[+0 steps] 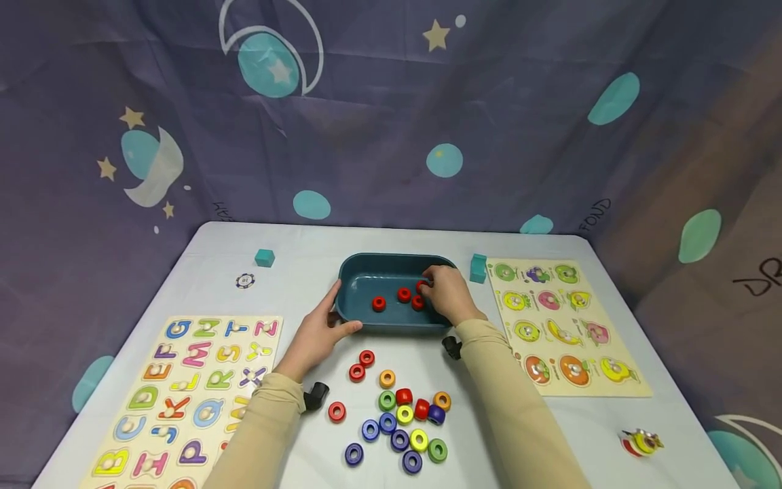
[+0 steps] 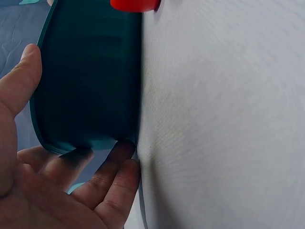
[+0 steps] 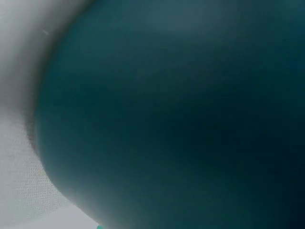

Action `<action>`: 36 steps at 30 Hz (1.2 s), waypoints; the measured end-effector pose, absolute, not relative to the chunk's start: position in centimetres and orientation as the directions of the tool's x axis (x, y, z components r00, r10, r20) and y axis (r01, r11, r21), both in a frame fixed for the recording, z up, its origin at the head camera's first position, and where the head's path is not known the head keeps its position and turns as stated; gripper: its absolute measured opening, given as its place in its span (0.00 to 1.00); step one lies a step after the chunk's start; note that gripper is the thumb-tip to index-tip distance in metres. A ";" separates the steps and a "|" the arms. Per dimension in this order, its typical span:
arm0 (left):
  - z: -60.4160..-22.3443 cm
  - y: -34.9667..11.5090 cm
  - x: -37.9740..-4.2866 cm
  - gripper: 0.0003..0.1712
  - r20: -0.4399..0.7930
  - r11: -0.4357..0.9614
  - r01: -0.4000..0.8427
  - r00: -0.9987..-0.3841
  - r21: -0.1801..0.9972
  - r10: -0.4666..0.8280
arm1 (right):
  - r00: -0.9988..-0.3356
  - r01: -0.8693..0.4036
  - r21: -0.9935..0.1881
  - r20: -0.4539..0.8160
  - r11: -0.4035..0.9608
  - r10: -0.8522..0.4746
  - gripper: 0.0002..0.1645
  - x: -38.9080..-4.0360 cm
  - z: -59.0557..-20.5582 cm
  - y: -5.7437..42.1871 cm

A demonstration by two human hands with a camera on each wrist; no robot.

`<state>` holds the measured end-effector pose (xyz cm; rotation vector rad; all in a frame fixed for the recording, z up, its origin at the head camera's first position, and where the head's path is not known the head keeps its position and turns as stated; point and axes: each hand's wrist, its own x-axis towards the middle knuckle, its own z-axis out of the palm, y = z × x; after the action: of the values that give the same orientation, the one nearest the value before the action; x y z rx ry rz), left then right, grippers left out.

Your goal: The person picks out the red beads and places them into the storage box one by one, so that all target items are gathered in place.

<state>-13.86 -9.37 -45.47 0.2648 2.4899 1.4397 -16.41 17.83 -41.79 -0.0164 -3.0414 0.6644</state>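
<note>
A dark teal tray lies on the table with several red ring beads inside. My left hand holds its near left corner. In the left wrist view the thumb touches the tray's rim and the fingers lie against its end wall. Over the tray's right end, my right hand reaches in, fingers bent down and pinching a red bead that they partly cover. The right wrist view shows only the blurred tray wall, so those fingertips are hidden there.
Loose red, orange, green, yellow and blue beads lie in front of the tray. A letter puzzle board is at left, a fruit puzzle board at right. Teal blocks, a chip and a small colourful toy lie around.
</note>
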 end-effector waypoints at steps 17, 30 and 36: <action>-45.6 -9.5 -14.0 0.54 -0.145 0.509 0.021 -0.948 0.860 0.284 | -0.994 -0.047 -0.531 0.109 0.846 0.013 0.14 -11.9 -39.5 16.9; -45.3 -9.7 -14.2 0.54 -0.137 0.508 0.031 -0.947 0.861 0.290 | -0.933 -0.180 -0.482 -0.192 0.858 -0.304 0.16 -1.1 -40.2 14.0; -45.5 -9.7 -14.2 0.54 -0.140 0.496 0.029 -0.943 0.868 0.301 | -0.936 -0.178 -0.423 -0.205 0.889 -0.285 0.13 0.4 -40.9 14.4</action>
<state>-14.16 -9.74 -45.54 0.2794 2.4700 1.4246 0.38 14.42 -40.94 0.4128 -3.3083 0.6976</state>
